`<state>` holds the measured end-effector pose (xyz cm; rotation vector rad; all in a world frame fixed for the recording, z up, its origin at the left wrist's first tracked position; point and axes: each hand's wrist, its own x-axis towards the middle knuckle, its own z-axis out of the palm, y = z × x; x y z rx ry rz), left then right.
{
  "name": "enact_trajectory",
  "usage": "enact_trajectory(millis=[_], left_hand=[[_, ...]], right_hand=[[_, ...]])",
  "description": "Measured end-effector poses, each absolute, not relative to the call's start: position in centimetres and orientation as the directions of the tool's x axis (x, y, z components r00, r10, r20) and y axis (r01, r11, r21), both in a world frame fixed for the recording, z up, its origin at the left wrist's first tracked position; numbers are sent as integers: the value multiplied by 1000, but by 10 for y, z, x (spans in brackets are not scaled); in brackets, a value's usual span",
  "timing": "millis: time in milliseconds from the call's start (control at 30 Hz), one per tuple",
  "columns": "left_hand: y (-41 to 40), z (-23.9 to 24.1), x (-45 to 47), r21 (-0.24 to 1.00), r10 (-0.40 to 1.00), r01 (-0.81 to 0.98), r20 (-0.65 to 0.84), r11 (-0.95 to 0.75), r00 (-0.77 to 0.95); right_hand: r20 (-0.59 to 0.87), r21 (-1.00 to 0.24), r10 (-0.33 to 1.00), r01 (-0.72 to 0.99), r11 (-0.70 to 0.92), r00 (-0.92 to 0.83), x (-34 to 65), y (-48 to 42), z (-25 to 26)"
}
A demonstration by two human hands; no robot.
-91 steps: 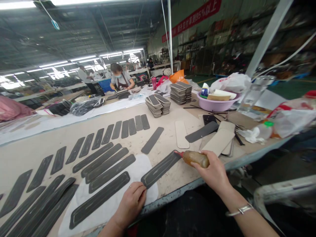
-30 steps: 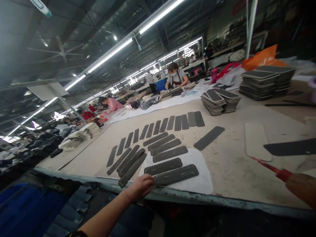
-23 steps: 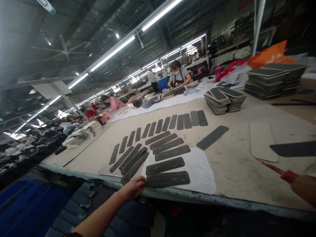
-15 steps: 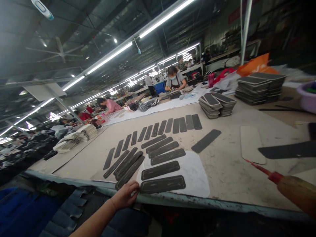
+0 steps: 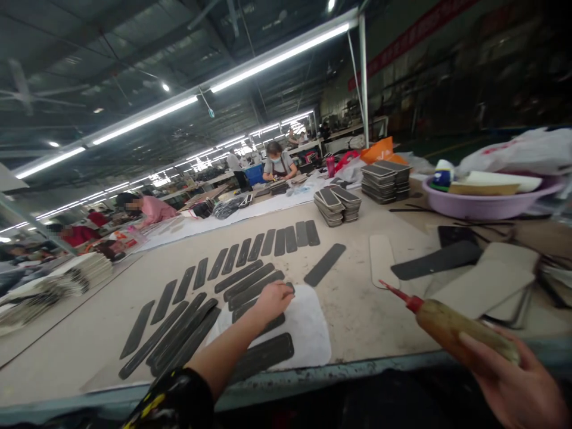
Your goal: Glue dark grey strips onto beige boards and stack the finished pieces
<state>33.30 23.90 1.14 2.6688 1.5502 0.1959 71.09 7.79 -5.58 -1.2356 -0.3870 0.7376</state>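
Observation:
My left hand point(image 5: 272, 302) reaches over a white sheet point(image 5: 316, 328) with dark rounded strips on it. Its fingers are drawn together at the right end of one dark strip point(image 5: 242, 310), which the hand partly covers. Nearer the table edge lies another dark strip point(image 5: 270, 350), half behind my forearm. My right hand point(image 5: 522, 378) is wrapped round a squeeze glue bottle point(image 5: 458, 330), tilted with its thin red nozzle pointing left over the table. More dark strips point(image 5: 190, 333) lie fanned out at the left, with a row of them behind.
Stacks of strips point(image 5: 337, 205) stand at the back, beside a purple basin point(image 5: 491, 205). A pale strip point(image 5: 382, 262), a dark curved piece point(image 5: 438, 260) and beige panels point(image 5: 496, 280) lie at the right. Co-workers sit at tables beyond.
My left hand has moved from the table's front edge up onto the strips on the sheet. The view has swung right, bringing my right hand and the whole basin into sight.

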Motion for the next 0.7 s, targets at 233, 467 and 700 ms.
enact_trajectory(millis=[233, 467, 700], left_hand=[[290, -33, 407, 21, 832, 834, -62, -551, 551], [298, -35, 409, 111, 820, 819, -46, -564, 571], [254, 2, 421, 513, 873, 724, 116, -461, 473]], right_hand=[[-267, -835, 707, -524, 170, 655, 702, 80, -32], [-229, -822, 756, -537, 187, 613, 703, 77, -30], [-219, -784, 753, -572, 243, 620, 711, 76, -32]])
